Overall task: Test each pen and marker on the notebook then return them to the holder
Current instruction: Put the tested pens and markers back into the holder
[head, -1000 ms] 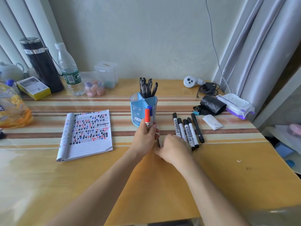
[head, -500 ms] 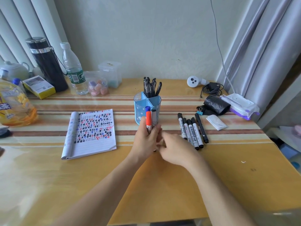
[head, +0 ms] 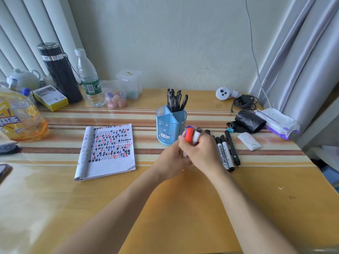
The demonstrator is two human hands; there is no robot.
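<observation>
Holding markers (head: 189, 134) beside holder (head: 170, 125), toward table's (head: 183, 208) rear edge.
Gripped in right hand (head: 200, 153), seemingly left hand (head: 168, 162) too, half hidden. Keep upright; lower into front compartment.

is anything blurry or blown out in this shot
Head view: the markers gripped by the left hand and right hand are smeared by motion; the notebook and holder are sharp; glare washes out the glossy table at the left; the wide lens bows the curtains near the edges.
</observation>
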